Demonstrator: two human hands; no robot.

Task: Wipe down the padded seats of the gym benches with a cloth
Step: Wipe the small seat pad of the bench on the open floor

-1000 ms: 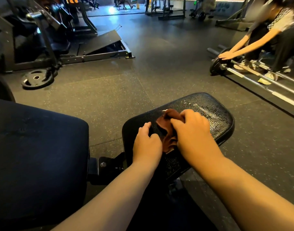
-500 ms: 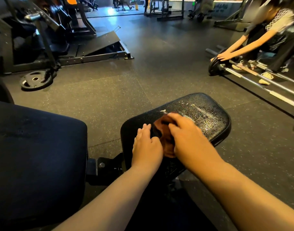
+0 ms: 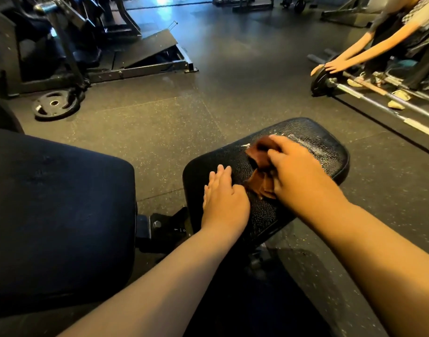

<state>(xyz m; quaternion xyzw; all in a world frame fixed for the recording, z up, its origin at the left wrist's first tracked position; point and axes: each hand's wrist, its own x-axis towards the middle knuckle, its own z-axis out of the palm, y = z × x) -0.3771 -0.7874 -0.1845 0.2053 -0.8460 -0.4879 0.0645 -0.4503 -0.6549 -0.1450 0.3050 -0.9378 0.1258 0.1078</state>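
Wiping's happening on the small black padded seat at centre-right of the frame: the right hand has its fingers curled down over a bunched brown cloth, pinning it to the pad, with cloth poking out past the fingertips toward the top and under the palm at the left. Left hand lies flat just beside the cloth's lower edge, fingers straight and close together, holding nothing. Wet streaks show on the pad above the cloth. A bigger dark pad fills the lower left, and a weight plate sits on the floor upper left.
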